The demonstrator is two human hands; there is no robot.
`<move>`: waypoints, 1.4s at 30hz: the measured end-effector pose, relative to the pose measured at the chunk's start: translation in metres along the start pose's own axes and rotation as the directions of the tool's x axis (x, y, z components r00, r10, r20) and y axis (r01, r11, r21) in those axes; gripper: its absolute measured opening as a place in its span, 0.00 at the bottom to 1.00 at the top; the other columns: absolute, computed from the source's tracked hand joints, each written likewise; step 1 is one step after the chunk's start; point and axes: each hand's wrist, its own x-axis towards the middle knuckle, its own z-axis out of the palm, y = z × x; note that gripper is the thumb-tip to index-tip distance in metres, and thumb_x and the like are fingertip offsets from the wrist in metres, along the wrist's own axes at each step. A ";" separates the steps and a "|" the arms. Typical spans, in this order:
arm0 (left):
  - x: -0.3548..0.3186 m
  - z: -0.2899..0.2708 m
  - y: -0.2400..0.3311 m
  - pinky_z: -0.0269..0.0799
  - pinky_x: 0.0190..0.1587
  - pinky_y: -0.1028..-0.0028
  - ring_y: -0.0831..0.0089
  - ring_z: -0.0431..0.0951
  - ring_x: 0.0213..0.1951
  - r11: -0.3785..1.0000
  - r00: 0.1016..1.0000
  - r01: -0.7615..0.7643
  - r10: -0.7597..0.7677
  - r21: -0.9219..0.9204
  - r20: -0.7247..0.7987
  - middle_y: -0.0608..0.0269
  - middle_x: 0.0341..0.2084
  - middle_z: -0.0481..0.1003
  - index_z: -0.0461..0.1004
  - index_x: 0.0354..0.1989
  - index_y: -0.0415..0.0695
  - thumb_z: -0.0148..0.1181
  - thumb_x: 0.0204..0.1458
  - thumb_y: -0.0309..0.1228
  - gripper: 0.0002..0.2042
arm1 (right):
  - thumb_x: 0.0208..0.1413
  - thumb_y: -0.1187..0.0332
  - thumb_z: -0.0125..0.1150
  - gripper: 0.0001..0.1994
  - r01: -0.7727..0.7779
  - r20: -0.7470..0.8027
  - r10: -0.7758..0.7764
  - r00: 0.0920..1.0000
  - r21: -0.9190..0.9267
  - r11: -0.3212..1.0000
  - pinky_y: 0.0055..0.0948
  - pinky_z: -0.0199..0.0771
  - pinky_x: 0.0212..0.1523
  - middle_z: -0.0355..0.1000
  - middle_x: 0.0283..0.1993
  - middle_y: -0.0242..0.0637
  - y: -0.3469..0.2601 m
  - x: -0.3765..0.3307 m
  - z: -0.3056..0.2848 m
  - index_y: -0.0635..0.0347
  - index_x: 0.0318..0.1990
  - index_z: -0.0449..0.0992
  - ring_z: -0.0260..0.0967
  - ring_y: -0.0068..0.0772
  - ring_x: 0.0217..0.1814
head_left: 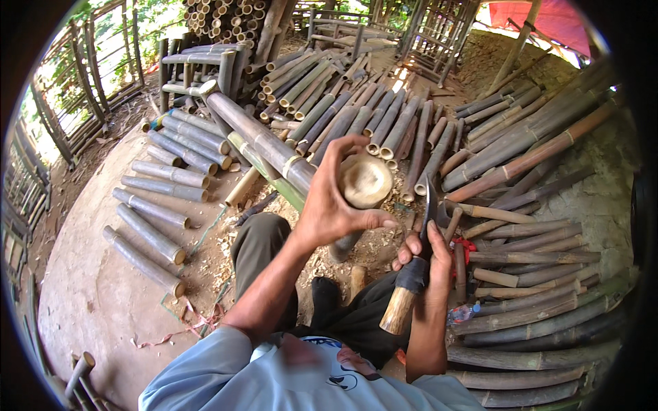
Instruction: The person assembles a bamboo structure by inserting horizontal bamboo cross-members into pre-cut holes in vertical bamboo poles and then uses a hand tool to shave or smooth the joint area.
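My left hand [325, 195] wraps thumb and fingers around a bamboo section [367, 182]. Its pale, round end faces up at me, closed by a wall inside the rim. Part of the section below is hidden by the hand. To its right, my right hand [437, 264] is closed on a machete [412, 275] with a pale wooden handle end and a black-wrapped grip. The dark blade [430, 205] points away from me, apart from the bamboo end. Behind my left hand a thick bamboo pole [257, 137] slopes toward me, beside a greener one [267, 175].
Several cut bamboo pieces [162, 171] lie at left, with a larger pile [308, 82] ahead. Long bamboo lengths [534, 329] are heaped at right, near a plastic bottle [463, 314]. Pale shavings [301, 294] cover the ground around my legs. A bamboo rack [195, 75] stands at far left.
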 end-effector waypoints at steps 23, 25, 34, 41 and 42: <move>0.086 0.023 -0.100 0.72 0.56 0.75 0.78 0.77 0.49 0.750 0.760 0.449 -0.035 -0.485 0.649 0.66 0.45 0.78 0.64 0.64 0.37 0.90 0.18 0.39 0.56 | 0.70 0.61 0.50 0.14 0.150 -0.094 -0.168 0.981 -0.173 0.973 0.44 0.80 0.21 0.64 0.21 0.37 0.032 -0.005 0.084 0.64 0.49 0.69 0.73 0.41 0.18; 0.086 0.025 -0.105 0.72 0.55 0.74 0.77 0.77 0.49 0.748 0.760 0.441 -0.018 -0.495 0.650 0.65 0.45 0.78 0.68 0.60 0.35 0.89 0.19 0.38 0.53 | 0.71 0.60 0.49 0.14 0.151 -0.088 -0.169 0.982 -0.187 0.971 0.45 0.81 0.21 0.63 0.20 0.36 0.031 -0.007 0.084 0.64 0.49 0.69 0.72 0.40 0.17; 0.076 0.024 -0.099 0.73 0.50 0.73 0.74 0.78 0.44 0.786 0.851 0.345 -0.031 -0.514 0.524 0.63 0.40 0.79 0.77 0.47 0.36 0.89 0.22 0.35 0.38 | 0.70 0.61 0.52 0.13 0.134 -0.084 -0.148 0.985 -0.148 0.980 0.41 0.81 0.23 0.65 0.21 0.37 0.028 -0.013 0.083 0.65 0.46 0.69 0.73 0.40 0.19; 0.076 0.032 -0.087 0.75 0.47 0.73 0.76 0.79 0.40 0.906 0.872 0.282 -0.104 -0.317 0.479 0.62 0.37 0.80 0.77 0.43 0.36 0.85 0.27 0.32 0.31 | 0.69 0.59 0.52 0.12 0.288 -0.301 -0.388 0.871 -0.327 0.900 0.37 0.75 0.20 0.64 0.21 0.35 0.036 -0.002 0.077 0.59 0.43 0.68 0.71 0.38 0.18; 0.074 0.033 -0.085 0.75 0.47 0.73 0.76 0.79 0.40 0.906 0.871 0.285 -0.108 -0.314 0.479 0.62 0.37 0.80 0.77 0.43 0.36 0.84 0.29 0.31 0.30 | 0.69 0.59 0.52 0.12 0.297 -0.356 -0.409 0.841 -0.329 0.896 0.38 0.76 0.20 0.64 0.21 0.34 0.027 0.002 0.073 0.59 0.43 0.68 0.72 0.39 0.19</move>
